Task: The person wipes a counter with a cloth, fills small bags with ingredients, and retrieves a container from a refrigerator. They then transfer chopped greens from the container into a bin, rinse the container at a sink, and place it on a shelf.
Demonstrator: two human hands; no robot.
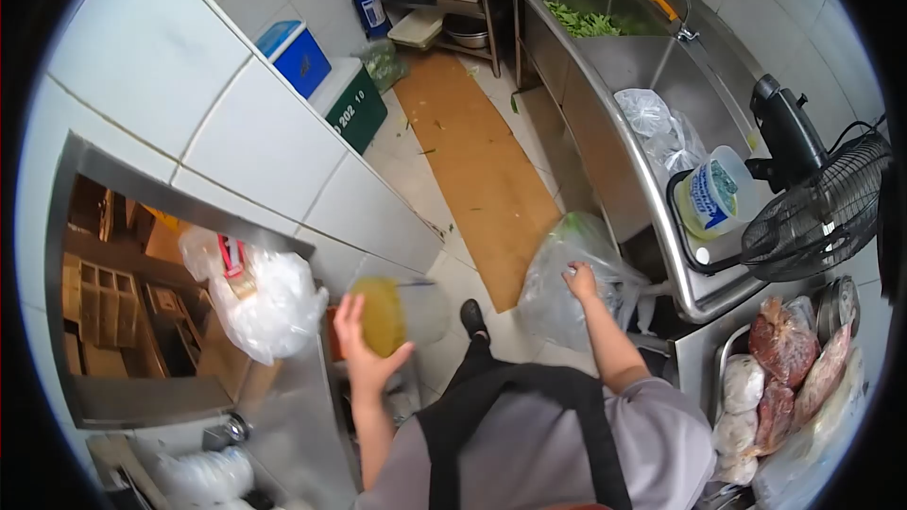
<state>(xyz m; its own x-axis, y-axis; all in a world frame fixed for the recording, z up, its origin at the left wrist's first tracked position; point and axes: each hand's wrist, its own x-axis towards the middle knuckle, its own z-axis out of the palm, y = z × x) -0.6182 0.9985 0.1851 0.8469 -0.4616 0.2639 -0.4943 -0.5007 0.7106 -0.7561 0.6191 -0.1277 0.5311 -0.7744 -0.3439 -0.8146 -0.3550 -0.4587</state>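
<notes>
My left hand [370, 348] is wrapped round a clear plastic container [423, 312] with yellow contents at its left end. It looks tipped on its side, and motion blurs it. My right hand [582, 281] is closed above a large clear plastic bag [557, 307] standing on the floor by the sink unit. Something small and whitish shows at its fingertips; I cannot make out whether it is part of the bag.
An orange-brown mat [472, 165] runs along the floor. To the right are a steel sink [652, 61] with green leaves, a labelled tub [709, 196], a black fan [812, 212] and bagged meat [779, 378]. A white bag [269, 307] sits at the left wall opening.
</notes>
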